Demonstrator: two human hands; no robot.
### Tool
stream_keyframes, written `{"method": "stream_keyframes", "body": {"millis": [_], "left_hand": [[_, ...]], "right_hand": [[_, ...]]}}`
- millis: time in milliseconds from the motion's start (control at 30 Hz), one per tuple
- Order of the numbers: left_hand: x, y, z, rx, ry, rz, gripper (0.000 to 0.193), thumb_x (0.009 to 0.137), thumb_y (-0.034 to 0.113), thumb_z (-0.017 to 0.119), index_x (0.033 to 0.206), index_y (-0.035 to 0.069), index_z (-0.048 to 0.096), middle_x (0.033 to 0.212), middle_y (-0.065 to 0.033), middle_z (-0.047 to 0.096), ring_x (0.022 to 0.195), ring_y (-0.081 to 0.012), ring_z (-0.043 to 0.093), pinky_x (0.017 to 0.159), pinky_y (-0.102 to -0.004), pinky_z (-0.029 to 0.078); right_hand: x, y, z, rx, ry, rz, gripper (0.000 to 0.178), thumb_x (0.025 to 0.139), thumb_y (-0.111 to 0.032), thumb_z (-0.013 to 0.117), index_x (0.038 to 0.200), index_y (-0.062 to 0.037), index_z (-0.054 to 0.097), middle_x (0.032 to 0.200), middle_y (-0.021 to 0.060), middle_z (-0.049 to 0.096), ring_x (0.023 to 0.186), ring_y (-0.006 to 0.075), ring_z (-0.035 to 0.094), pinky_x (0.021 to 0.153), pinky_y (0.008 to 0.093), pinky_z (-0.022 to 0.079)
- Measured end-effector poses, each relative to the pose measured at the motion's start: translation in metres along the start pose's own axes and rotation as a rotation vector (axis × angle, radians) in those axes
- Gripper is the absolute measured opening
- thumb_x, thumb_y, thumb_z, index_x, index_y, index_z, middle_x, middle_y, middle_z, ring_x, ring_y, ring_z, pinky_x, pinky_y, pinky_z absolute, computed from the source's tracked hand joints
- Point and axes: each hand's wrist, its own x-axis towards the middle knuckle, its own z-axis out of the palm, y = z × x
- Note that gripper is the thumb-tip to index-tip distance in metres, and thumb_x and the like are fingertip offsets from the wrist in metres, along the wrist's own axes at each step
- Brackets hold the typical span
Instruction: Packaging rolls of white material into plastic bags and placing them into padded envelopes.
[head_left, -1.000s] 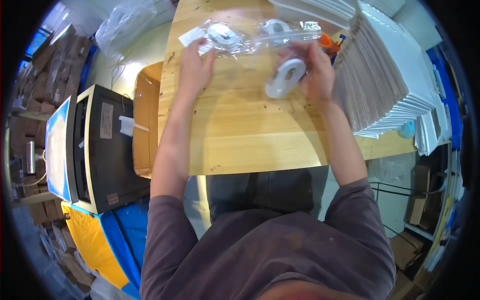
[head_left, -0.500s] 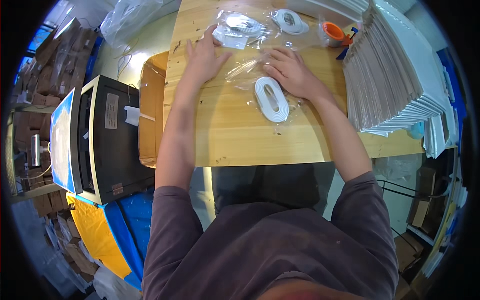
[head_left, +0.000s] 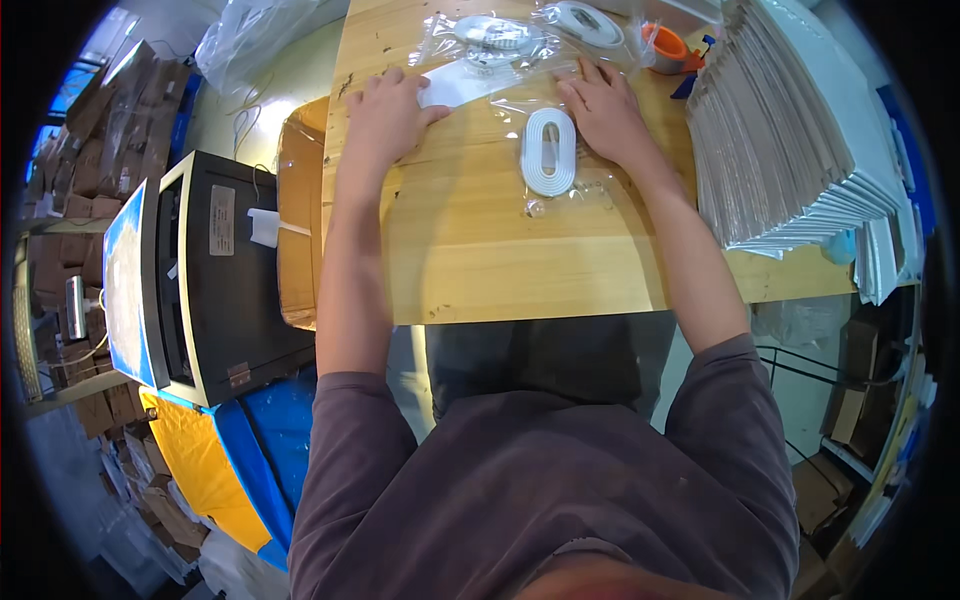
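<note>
A coil of white flat cable [head_left: 562,187] lies in a clear plastic bag on the wooden table, just nearer than my hands. My left hand [head_left: 383,118] rests beyond it to the left, palm down with fingers apart. Its thumb lies along the lower left end of a pale flat strip [head_left: 450,85], which runs toward my right hand. My right hand [head_left: 608,112] lies right of the coil, fingers stretched forward over the bag's far edge. Two more bagged white coils lie beyond: one coil [head_left: 490,33] behind the strip, another coil [head_left: 590,25] farther right.
An orange tape roll [head_left: 663,45] with a blue part sits at the back right. A tall stack of white padded mailers [head_left: 780,140] stands along the table's right side. At the left edge are an open cardboard box [head_left: 302,220] and a black cabinet [head_left: 240,280].
The bagged coil has shifted away from me and turned more upright. My left hand has drawn back left, its fingers leaving the far bag. My right hand has moved right and farther forward.
</note>
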Motion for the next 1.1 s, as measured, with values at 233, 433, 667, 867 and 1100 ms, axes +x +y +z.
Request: {"method": "stream_keyframes", "body": {"millis": [233,433,667,867,1100], "left_hand": [[0.002,-0.031,0.002,-0.323,0.062,0.138,0.053,0.087,0.031,0.076,0.134,0.011,0.062,0.124,-0.0063,0.068,0.113,-0.0274,0.061,0.102,-0.0383,0.044],[-0.001,-0.015,-0.004,-0.251,0.089,0.110,0.052,0.086,0.025,0.076,0.135,0.013,0.062,0.118,-0.0052,0.071,0.108,-0.0278,0.065,0.096,-0.0356,0.050],[0.000,-0.001,-0.002,-0.048,0.168,0.130,0.054,0.085,0.023,0.072,0.137,0.014,0.061,0.122,-0.0059,0.070,0.110,-0.0268,0.065,0.093,-0.0343,0.052],[0.005,-0.014,0.022,-0.133,0.401,0.290,0.052,0.084,0.016,0.066,0.136,0.012,0.061,0.119,-0.0103,0.071,0.108,-0.0324,0.066,0.092,-0.0386,0.053],[0.000,0.000,-0.019,-0.092,-0.010,0.123,0.049,0.084,0.015,0.062,0.133,0.011,0.061,0.128,-0.0114,0.067,0.110,-0.0338,0.065,0.090,-0.0399,0.052]], "right_hand": [[0.003,0.007,0.005,0.043,0.032,-0.046,0.044,0.106,-0.041,0.043,0.126,-0.0141,0.072,0.151,0.0153,0.052,0.136,0.0372,0.043,0.115,0.0450,0.033],[0.002,0.013,0.003,0.152,0.025,-0.047,0.044,0.106,-0.042,0.043,0.124,-0.0158,0.073,0.149,0.0157,0.054,0.134,0.0373,0.044,0.114,0.0433,0.033],[0.000,0.010,-0.003,0.147,0.026,-0.036,0.043,0.106,-0.042,0.043,0.123,-0.0182,0.074,0.148,0.0160,0.055,0.133,0.0371,0.045,0.114,0.0419,0.033],[0.001,0.014,-0.001,0.139,-0.009,-0.070,0.041,0.106,-0.042,0.043,0.124,-0.0207,0.074,0.150,0.0162,0.052,0.133,0.0379,0.043,0.114,0.0418,0.033],[-0.001,0.012,-0.002,0.132,-0.041,-0.038,0.042,0.106,-0.043,0.042,0.126,-0.0222,0.073,0.153,0.0162,0.049,0.134,0.0387,0.041,0.114,0.0426,0.032]]}}
